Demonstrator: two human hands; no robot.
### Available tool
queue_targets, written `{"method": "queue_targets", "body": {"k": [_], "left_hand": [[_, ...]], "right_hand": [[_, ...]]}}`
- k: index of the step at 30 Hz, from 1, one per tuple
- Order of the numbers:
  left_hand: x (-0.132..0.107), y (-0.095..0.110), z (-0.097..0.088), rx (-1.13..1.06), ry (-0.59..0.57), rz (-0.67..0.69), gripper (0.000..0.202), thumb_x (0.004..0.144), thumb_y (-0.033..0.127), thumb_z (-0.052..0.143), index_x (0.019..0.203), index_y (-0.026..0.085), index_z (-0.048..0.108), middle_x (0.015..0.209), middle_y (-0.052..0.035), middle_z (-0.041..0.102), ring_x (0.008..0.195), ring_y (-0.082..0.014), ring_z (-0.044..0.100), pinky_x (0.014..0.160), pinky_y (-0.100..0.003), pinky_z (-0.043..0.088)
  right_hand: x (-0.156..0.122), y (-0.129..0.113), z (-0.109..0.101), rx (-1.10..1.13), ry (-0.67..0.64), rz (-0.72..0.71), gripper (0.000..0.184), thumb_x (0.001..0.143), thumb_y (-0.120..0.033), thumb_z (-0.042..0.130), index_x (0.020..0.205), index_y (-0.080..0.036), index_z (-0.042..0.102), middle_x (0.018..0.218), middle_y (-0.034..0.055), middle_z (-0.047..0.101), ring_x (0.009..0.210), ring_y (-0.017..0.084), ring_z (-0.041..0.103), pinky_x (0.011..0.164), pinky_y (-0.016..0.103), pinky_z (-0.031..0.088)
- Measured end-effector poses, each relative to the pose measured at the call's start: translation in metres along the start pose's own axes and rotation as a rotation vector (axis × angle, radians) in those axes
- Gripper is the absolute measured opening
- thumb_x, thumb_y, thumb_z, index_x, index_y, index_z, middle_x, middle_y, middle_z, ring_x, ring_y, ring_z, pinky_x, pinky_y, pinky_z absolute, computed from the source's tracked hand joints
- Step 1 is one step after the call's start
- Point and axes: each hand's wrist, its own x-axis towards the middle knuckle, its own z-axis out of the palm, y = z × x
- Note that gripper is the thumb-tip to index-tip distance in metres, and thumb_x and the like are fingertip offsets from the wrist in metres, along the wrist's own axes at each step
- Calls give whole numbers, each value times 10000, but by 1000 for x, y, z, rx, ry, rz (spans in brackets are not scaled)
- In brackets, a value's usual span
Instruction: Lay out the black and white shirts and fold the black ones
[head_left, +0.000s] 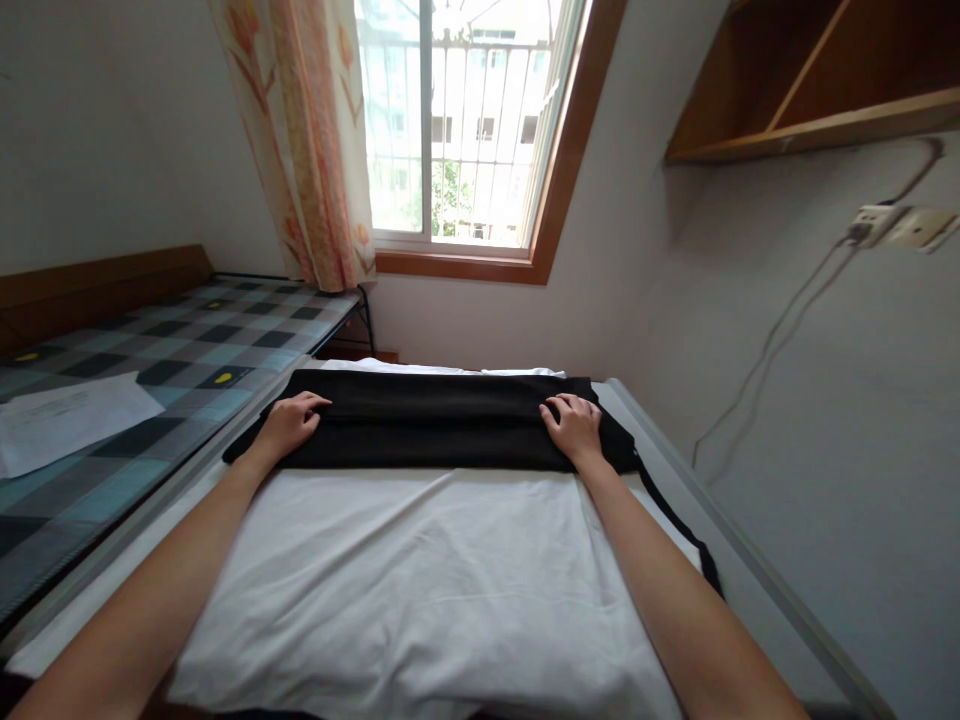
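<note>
A black cloth garment (435, 430), folded into a long band with a crease along its length, lies across a white cloth (442, 580). My left hand (291, 420) rests on the band's left end, thumb and fingers apart, fingertips pointing inward. Near the opposite end, my right hand (574, 425) lies on the black cloth with its fingers slightly bent and spaced. Neither hand visibly lifts the fabric. From the band's right end a narrow black strip (675, 520) trails toward me along the edge of the white cloth.
On the left is a bed with a checkered mattress (247, 335) and a sheet of paper (75, 420). Ahead, a curtain (315, 150) hangs beside a barred window (480, 130). A wooden shelf (817, 125) and a socket with a cable (870, 225) are on the right wall.
</note>
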Motion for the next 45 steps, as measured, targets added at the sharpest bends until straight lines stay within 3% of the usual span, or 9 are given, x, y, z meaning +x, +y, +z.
{"method": "queue_targets", "body": {"k": [4,7,10,17,25,32,35,41,45], "left_hand": [[0,8,-7,-104,-58,209,395,832,413,495,1124,225,682,1160,-59,659,1041,-234,618,954,-342,450],[3,10,-6,-69,-98,263,339,830,416,517,1045,231,704,1113,-61,672,1021,-236,620,943,-362,447],[6,10,-3,-9,-73,261,289,850,397,489,909,223,713,1002,-69,681,951,-237,629,899,-370,448],[6,8,-12,107,-114,156,229,778,264,517,939,242,678,1045,-49,659,996,-253,602,891,-379,428],[-3,-13,-25,337,-75,-239,407,711,77,470,1020,230,686,1088,-108,651,1069,-336,557,847,-463,417],[-4,-17,-26,344,5,-338,342,766,59,425,984,183,658,1063,-126,636,1005,-289,600,810,-403,428],[-5,-11,-29,406,30,-352,318,785,62,415,951,184,657,1057,-132,638,1009,-292,599,820,-407,418],[-5,-5,-39,334,-260,-384,324,723,138,530,991,237,683,1110,-100,667,1060,-322,583,865,-453,419],[-1,-3,-35,232,-192,-317,321,745,303,550,1020,269,711,1152,-74,661,1098,-338,567,905,-460,433]], "right_hand": [[-3,-1,-8,49,4,-166,355,912,-465,469,1020,-219,701,1120,99,630,1061,261,525,944,412,324],[-3,-1,-11,70,-67,-308,300,892,-434,525,1038,-235,695,1088,80,630,1030,246,536,921,384,342],[-3,-2,-14,21,-89,-310,242,901,-347,514,992,-234,708,1034,82,639,994,253,536,908,396,336],[-5,-29,-23,-39,-85,-379,240,899,-308,524,1061,-205,667,1019,88,647,1000,265,509,931,408,288],[14,-117,-16,-3,-179,-627,227,877,-349,599,1046,-210,661,1080,80,616,993,243,499,901,374,286],[21,-165,1,-76,-224,-656,184,898,-175,500,1024,-177,634,1021,91,628,923,223,544,841,366,309],[19,-167,4,-74,-206,-588,243,922,-115,419,1043,-170,622,1021,100,625,913,213,552,813,346,329],[11,-140,-4,97,-274,-525,229,914,-356,544,1067,-212,636,1080,73,605,982,213,529,869,325,361],[6,-100,-17,59,-221,-392,276,874,-239,545,1134,-216,634,1111,80,595,1002,231,508,886,347,358]]}}
